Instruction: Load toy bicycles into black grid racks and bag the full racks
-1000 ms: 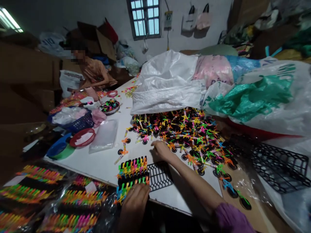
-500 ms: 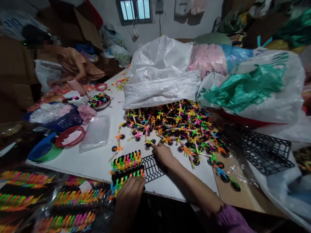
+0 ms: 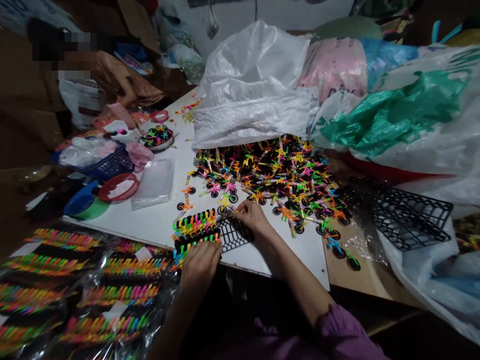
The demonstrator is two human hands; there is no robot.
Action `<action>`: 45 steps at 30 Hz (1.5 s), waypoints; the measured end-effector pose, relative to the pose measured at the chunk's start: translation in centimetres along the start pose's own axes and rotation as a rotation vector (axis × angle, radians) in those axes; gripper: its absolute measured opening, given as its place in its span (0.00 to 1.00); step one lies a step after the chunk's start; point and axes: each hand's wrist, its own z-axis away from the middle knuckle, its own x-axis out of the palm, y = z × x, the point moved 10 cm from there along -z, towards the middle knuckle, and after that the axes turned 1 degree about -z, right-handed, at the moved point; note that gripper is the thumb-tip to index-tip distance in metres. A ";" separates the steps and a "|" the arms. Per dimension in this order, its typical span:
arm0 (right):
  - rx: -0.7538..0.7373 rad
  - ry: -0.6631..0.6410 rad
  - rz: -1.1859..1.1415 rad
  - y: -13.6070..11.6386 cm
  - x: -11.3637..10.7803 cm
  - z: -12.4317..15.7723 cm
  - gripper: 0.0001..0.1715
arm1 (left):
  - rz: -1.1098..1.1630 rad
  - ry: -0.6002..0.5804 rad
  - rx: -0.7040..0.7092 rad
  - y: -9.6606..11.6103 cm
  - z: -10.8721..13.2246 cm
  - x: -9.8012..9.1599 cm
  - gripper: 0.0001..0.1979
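Note:
A black plastic grid rack (image 3: 235,235) lies near the table's front edge. Its left part carries rows of small colourful toy bicycles (image 3: 195,222) with black wheels. Over the rack's front row, my left hand (image 3: 200,262) is closed, fingers bent around the edge and the toys there. My right hand (image 3: 252,218) is at the rack's far edge with thumb and fingers pinched together; what they hold is too small to make out. Just beyond those fingertips lies a yellow toy bicycle (image 3: 227,204). Behind it spreads a large heap of loose toy bicycles (image 3: 262,172).
A white sack (image 3: 251,115) stands behind the heap. More black racks (image 3: 410,220) are stacked at the right. A plastic sleeve pile (image 3: 153,182), red basket (image 3: 119,187) and blue basket (image 3: 103,165) sit left. Filled racks (image 3: 112,295) lie front left. Another person (image 3: 116,80) sits back left.
My right hand has drawn back from the loose toys to the rack's far edge, its fingers now pinched. My left hand stays at the rack. The view has tilted down.

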 end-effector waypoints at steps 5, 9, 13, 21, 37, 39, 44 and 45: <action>0.160 -0.209 -0.725 1.6 3.1 3.7 0.21 | 0.121 0.111 -0.125 -1.4 -1.9 -2.8 0.08; 0.062 -0.236 -0.717 -1.1 2.1 4.6 0.21 | 0.289 0.206 -0.353 -4.9 -5.2 -4.9 0.13; -0.065 -0.315 -0.573 -4.9 1.2 5.7 0.18 | 0.702 -0.068 -0.569 -6.4 -7.2 -0.9 0.25; -0.123 -0.512 -0.454 -6.9 1.5 8.5 0.18 | 1.074 -0.278 -0.628 -2.5 -6.4 1.5 0.15; -0.117 -0.027 0.014 -2.0 3.6 0.9 0.05 | 0.110 -0.213 -0.124 -4.8 -7.5 0.2 0.11; -0.141 -0.024 0.049 -1.2 5.1 0.7 0.07 | 0.058 -0.235 -0.068 -4.0 -6.7 1.9 0.10; -0.315 -0.089 0.239 -1.9 6.9 0.8 0.15 | 0.062 -0.176 -0.084 -4.5 -6.6 2.4 0.10; -0.341 -0.118 0.298 -2.0 7.2 0.8 0.15 | 0.071 -0.170 -0.083 -4.6 -6.6 2.3 0.11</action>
